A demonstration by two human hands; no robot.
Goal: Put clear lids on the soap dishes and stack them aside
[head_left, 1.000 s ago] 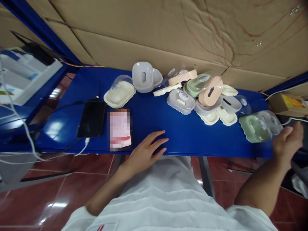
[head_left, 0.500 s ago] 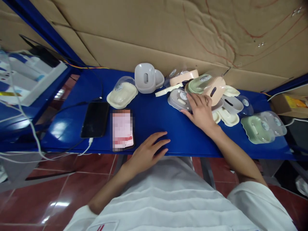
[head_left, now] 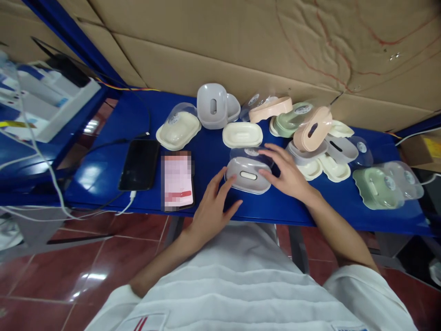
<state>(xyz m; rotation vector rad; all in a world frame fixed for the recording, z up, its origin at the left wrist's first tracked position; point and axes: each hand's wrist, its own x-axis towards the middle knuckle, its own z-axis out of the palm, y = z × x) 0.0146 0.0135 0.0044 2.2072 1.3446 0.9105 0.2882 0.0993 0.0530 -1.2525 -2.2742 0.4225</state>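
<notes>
Head camera: grey dish (head_left: 243, 185) on the blue table (head_left: 210, 148), clear lid (head_left: 238, 153) at its twelve o'clock, bright phone (head_left: 178, 177) at nine! Left hand (head_left: 211, 209), fingers spread, meets its rim from eight; right hand (head_left: 292, 178), at three, has thumb and fingers apart around lid and dish, grip impossible to tell.

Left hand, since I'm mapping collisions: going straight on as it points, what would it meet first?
Probably the gray dish; the left hand overlaps its left edge in view, though contact is unclear.
</notes>
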